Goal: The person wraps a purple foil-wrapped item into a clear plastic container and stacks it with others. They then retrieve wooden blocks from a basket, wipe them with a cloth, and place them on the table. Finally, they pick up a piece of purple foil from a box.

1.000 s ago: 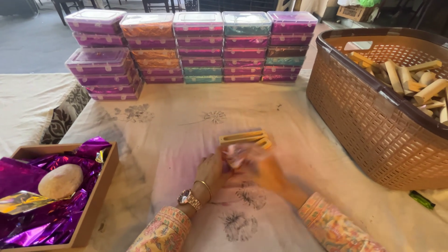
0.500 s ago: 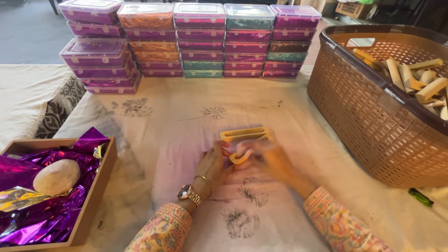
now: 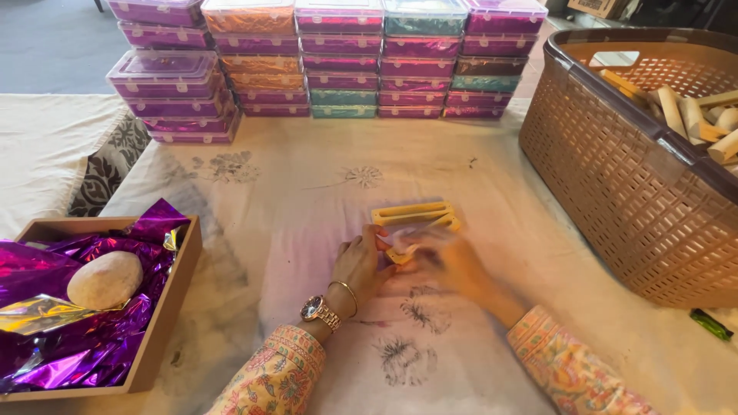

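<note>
My left hand [image 3: 360,265] and my right hand [image 3: 450,261] meet over a small pale wooden piece [image 3: 400,254] at the middle of the cloth-covered table [image 3: 307,200]. Both hands have fingers on it; the right hand is blurred. Just beyond the fingers lies a yellow wooden slotted frame [image 3: 411,213], flat on the cloth. A watch and a bangle sit on my left wrist.
A brown plastic basket [image 3: 615,169] with several wooden blocks stands at the right. Stacks of clear-lidded boxes [image 3: 330,65] with coloured contents line the far edge. A shallow wooden tray [image 3: 165,323] at the left holds purple foil and a round beige lump [image 3: 104,280]. A green object [image 3: 711,323] lies by the basket.
The view has shifted slightly. My hands stayed together at the table's middle, working the small wooden piece, which now shows between the fingers.
</note>
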